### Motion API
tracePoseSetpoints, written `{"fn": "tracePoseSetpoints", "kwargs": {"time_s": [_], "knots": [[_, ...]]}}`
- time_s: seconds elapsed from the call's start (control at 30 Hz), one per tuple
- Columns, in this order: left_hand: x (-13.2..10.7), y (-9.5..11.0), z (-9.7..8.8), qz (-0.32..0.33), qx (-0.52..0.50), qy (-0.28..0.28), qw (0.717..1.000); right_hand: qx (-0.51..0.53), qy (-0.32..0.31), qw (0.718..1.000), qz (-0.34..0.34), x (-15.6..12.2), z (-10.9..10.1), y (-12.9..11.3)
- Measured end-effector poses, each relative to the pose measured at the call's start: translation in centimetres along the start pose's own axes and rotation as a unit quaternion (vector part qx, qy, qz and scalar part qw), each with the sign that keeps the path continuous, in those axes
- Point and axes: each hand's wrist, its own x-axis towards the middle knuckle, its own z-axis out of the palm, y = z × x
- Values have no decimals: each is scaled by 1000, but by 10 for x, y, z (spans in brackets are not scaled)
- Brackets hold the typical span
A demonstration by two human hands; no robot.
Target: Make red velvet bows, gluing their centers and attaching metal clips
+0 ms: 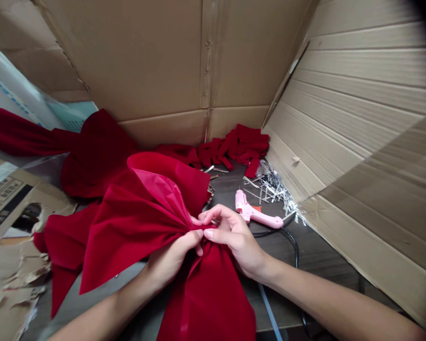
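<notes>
A large red fabric bow (138, 213), velvety on one side and smooth on the other, is gathered at its middle between my hands. My left hand (179, 251) pinches the gathered centre from below, thumb on top. From the right, my right hand (234, 237) presses thumb and fingers together on the same gathered spot, where a narrow red band seems to lie. The bow's loops fan out to the left, and a wide tail hangs toward me. Just beyond my right hand lies a pink glue gun (257, 213) with an orange trigger.
Cut red fabric strips (234, 144) are heaped against the cardboard wall (156, 61). Silvery twist ties (275, 189) and metal clips (215, 169) lie nearby. More red fabric (95, 156) sits at the left, by a torn cardboard box (7, 203). A black cord (296, 251) crosses the table (319, 270).
</notes>
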Motion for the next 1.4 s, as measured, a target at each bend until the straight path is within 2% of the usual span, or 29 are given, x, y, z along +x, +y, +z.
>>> {"fn": "tracePoseSetpoints", "kwargs": {"time_s": [0.2, 0.37, 0.6, 0.7, 0.8, 1.03, 1.2, 1.4], "knots": [[-2, -6, -1, -14, -17, 15, 1000, 23, -8, 1000, 9, -1, 1, 1], [-1, -1, 1, -8, -62, -12, 998, 22, -39, 999, 7, 0, 1, -2], [-4, 1, -1, 1, -31, -19, 999, -30, -78, 996, -5, 2, -5, -4], [-5, 0, -3, -17, -44, -18, 999, -63, -71, 995, -28, 2, -7, -7], [-5, 1, -3, -5, -54, -11, 998, -86, -58, 993, -61, 2, -9, -8], [-7, 6, -1, -26, -91, -16, 995, -72, -71, 989, -107, 2, -12, -1], [-7, 7, 2, -1, -79, -1, 997, -40, -54, 994, -82, 0, -9, 1], [-7, 4, 3, -8, -74, 21, 997, 39, -27, 998, -36, -1, -4, 4]]}}
